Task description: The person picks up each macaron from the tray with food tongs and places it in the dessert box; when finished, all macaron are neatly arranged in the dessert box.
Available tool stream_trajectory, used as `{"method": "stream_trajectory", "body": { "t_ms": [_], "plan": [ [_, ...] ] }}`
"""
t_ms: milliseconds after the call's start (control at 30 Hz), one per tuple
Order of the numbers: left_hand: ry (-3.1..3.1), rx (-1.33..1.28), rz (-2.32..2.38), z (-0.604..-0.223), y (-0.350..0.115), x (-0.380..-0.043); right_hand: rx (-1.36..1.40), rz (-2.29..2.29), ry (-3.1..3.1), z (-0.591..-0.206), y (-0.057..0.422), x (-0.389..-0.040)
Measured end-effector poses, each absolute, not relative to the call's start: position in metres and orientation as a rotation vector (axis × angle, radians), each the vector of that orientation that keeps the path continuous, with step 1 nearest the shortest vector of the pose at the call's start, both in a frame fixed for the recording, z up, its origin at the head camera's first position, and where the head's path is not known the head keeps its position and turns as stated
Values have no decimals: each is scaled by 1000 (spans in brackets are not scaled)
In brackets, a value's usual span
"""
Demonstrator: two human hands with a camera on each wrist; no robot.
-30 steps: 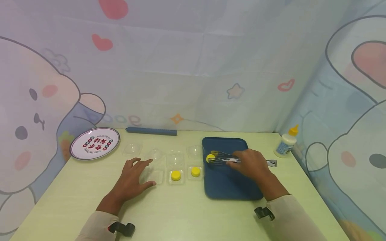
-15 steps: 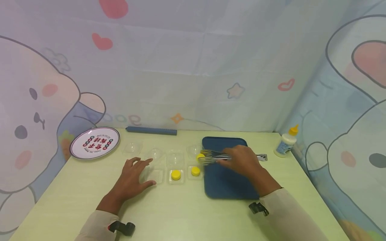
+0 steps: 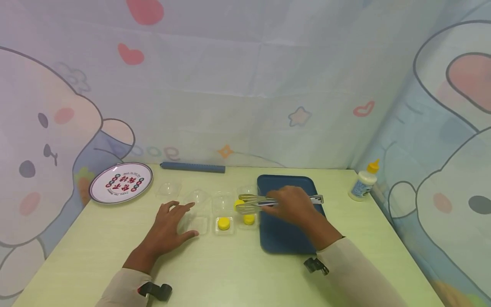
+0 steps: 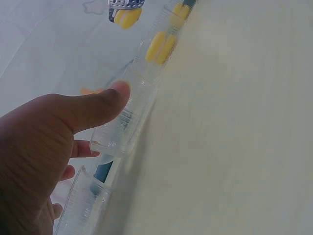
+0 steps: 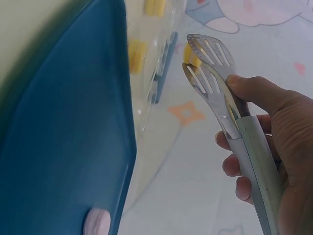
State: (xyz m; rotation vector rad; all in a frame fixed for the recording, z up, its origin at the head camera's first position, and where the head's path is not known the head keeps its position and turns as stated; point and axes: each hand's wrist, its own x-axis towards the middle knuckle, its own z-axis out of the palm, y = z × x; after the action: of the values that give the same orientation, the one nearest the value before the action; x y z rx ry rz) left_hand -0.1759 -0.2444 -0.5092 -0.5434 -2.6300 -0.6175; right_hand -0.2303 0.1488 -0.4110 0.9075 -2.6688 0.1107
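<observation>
My right hand (image 3: 293, 207) grips metal serving tongs (image 5: 249, 147), with the thumb on one arm and the fingers round the other. Between the slotted tips sits a yellow macaron (image 5: 191, 56), held up above the clear plastic boxes just left of the blue tray (image 3: 285, 238). My left hand (image 3: 166, 228) lies at the left of the boxes, fingers spread, its thumb overlapping an empty clear box (image 3: 198, 225) in the head and left wrist views. Two more yellow macarons, one on the left (image 3: 223, 223) and one on the right (image 3: 249, 219), sit in neighbouring box bases.
A pink macaron (image 5: 97, 223) lies on the tray in the right wrist view. Domed box lids (image 3: 197, 196) stand open behind their bases. Farther back are a printed white plate (image 3: 120, 183) and a dark blue bar (image 3: 193, 167). A glue bottle (image 3: 362, 185) stands far right.
My right hand has carried the tongs and yellow macaron leftward, from over the tray to above the clear boxes. My left hand has stayed in place.
</observation>
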Motion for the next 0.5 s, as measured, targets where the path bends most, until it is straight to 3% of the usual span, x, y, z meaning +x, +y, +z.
{"method": "stream_trajectory", "body": {
  "t_ms": [500],
  "plan": [
    [-2649,-536,-618,-509,-245,-177,989,182,-2629,-419,113,-224]
  ]
}}
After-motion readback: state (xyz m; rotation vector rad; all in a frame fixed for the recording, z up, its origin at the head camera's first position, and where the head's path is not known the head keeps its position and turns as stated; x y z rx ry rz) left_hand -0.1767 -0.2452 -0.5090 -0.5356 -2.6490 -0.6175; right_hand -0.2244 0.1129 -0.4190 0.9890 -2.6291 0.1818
